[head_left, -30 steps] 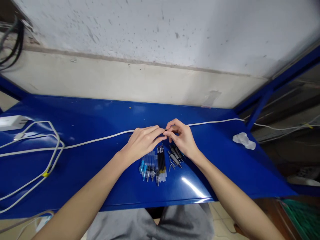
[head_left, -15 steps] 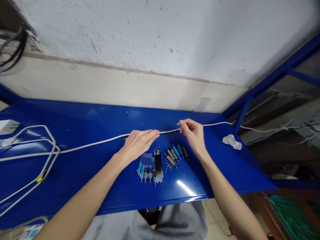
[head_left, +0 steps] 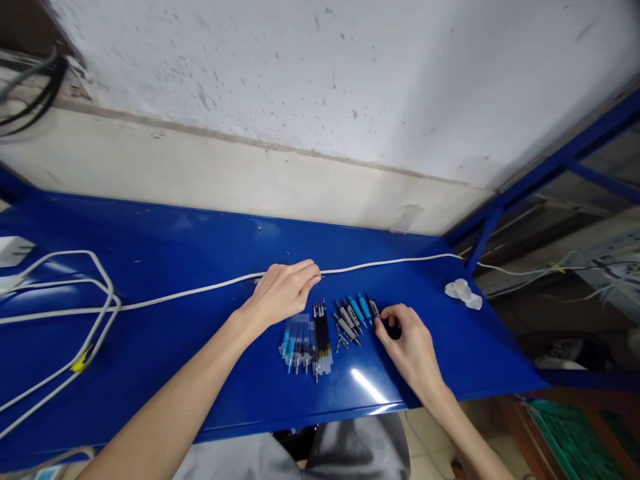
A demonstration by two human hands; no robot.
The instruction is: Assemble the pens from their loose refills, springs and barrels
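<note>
Right of the black ink refills with pale lower ends [head_left: 323, 333], the dark grey plastic pen piece [head_left: 374, 309] lies at the right hand [head_left: 413, 340], whose thumb and forefinger curve loosely at it; whether they grip it, I can't tell. Between it and the refills sit blue pen pieces [head_left: 356, 309], grey pen pieces [head_left: 345, 325] and tiny metallic parts [head_left: 341, 343]. Left of the refills lie clear pen barrels [head_left: 300, 337]. Above these barrels, the left hand [head_left: 285, 290] has its fingertips drawn together; what they hold is too small to tell. Beyond the refills runs a white cable [head_left: 375, 263].
</note>
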